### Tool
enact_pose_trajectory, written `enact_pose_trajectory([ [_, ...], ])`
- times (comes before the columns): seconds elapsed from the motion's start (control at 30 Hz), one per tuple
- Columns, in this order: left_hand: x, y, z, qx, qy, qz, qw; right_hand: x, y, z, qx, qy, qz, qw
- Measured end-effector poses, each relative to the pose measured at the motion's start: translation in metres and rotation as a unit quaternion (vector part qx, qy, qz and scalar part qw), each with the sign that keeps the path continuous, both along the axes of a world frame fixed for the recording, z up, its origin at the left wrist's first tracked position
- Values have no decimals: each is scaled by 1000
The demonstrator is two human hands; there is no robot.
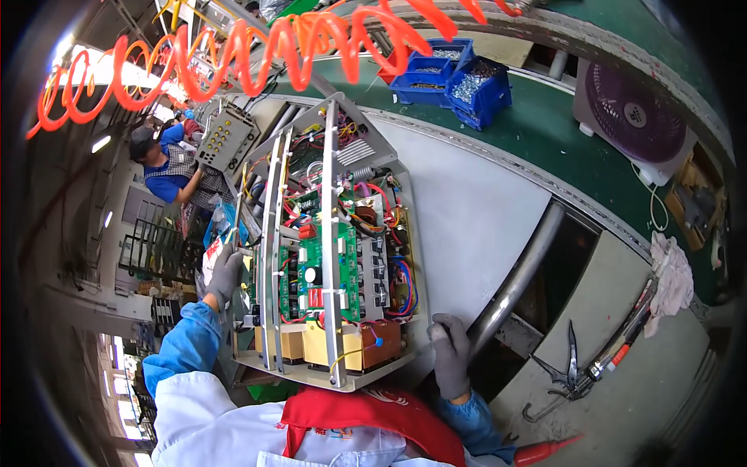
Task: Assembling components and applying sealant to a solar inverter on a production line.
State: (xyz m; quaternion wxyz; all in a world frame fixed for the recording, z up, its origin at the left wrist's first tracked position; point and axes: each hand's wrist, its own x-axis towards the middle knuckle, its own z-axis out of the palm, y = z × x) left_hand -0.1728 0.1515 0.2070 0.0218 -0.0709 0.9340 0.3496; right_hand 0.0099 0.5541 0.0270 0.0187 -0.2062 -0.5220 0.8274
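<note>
An open metal chassis (331,233) full of green circuit boards, coloured wires and brown transformers stands on a pale grey work surface (467,210) in front of me. My left hand (226,274), in a grey glove, grips the chassis's left side rail. My right hand (450,354), also gloved, rests with bent fingers at the chassis's lower right corner, beside a grey metal roller (517,276). Whether it grips anything is unclear.
Blue bins (455,78) of small metal parts sit on the green belt behind. A fan (634,117) stands at far right. Pliers (572,362), a screwdriver and a cloth (673,276) lie at right. An orange coiled hose (257,54) hangs overhead. Another person (167,167) works at left.
</note>
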Motion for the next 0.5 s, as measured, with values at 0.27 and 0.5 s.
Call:
enact_pose_trajectory([
  [0.27, 1, 8, 7, 81, -42, 41, 995, 9, -21, 47, 74, 76, 4, 994],
  [0.5, 2, 2, -5, 125, 20, 20, 992, 27, -58, 116, 215, 166, -105, 957],
])
